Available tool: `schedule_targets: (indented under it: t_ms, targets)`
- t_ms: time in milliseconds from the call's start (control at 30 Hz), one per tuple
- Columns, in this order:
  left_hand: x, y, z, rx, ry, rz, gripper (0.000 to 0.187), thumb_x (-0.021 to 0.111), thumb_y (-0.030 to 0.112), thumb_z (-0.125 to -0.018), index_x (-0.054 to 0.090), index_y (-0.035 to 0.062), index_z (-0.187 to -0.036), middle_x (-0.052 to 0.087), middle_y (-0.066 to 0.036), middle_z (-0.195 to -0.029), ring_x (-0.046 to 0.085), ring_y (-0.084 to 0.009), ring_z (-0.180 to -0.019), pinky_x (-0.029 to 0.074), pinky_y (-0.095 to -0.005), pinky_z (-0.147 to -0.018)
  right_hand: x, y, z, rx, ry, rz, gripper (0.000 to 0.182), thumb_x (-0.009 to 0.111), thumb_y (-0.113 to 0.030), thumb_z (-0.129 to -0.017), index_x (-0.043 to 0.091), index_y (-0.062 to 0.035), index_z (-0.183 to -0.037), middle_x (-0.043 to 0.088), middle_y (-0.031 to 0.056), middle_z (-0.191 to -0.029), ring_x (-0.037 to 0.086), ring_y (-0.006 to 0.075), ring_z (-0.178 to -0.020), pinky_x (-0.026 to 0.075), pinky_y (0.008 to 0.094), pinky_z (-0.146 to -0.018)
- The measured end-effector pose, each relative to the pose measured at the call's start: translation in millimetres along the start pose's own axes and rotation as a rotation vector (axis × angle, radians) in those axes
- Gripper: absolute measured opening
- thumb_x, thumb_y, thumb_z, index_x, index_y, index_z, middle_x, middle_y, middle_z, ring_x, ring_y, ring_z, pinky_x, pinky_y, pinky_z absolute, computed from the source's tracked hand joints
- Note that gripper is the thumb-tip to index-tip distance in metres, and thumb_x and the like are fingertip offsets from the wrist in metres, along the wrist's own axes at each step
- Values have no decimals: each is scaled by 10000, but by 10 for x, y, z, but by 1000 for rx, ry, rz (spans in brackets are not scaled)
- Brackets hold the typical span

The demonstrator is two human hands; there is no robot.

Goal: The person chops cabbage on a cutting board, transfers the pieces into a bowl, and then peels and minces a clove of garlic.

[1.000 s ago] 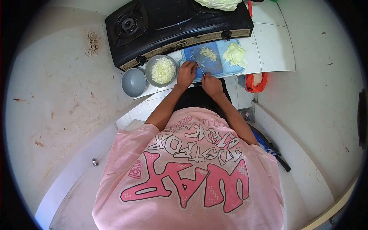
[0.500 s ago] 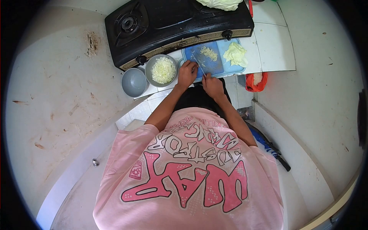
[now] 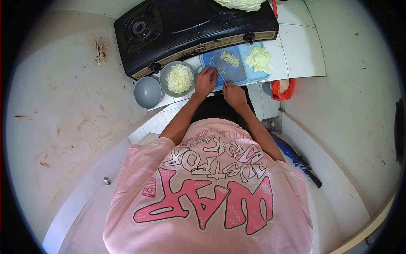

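Note:
My right hand (image 3: 235,95) is closed around the handle of a knife (image 3: 220,74), whose thin blade slants up and to the left over the blue cutting board (image 3: 237,75). Just left of the blade, my left hand (image 3: 205,83) rests at the board's near left edge with its fingers curled. Whatever lies under those fingers is hidden. Beyond the blade sits a small heap of shredded cabbage (image 3: 229,59). A pale cabbage leaf (image 3: 259,59) lies on the lighter right part of the board.
Left of the board stands a grey bowl (image 3: 189,90) full of shredded cabbage (image 3: 179,78), beside another grey bowl (image 3: 148,94). A black gas stove (image 3: 190,30) is behind, with a large cabbage piece (image 3: 242,4) on it. An orange-red bag (image 3: 279,93) is below the counter's right edge.
Both hands and the knife hold almost the same position. The whole view has shifted very slightly; the cabbage and bowls stay in place.

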State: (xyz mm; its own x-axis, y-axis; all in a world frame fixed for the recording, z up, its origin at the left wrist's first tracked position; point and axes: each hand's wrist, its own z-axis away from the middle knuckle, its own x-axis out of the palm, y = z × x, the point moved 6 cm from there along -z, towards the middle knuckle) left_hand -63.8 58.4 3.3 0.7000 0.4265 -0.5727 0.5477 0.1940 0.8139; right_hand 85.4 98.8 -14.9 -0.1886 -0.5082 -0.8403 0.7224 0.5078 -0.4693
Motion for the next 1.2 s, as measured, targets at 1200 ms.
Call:
schedule_targets:
  t_ms: [1200]
  targets:
    - [-26, 50, 23, 170, -22, -89, 88, 694, 43, -894, 696, 14, -977, 616, -169, -906, 633, -382, -779, 522, -447, -687, -20, -23, -48, 1, -2, -2, 348, 520, -317, -1023, 577, 11, -920, 685, 246, -698, 714, 418, -670, 590, 505, -610]
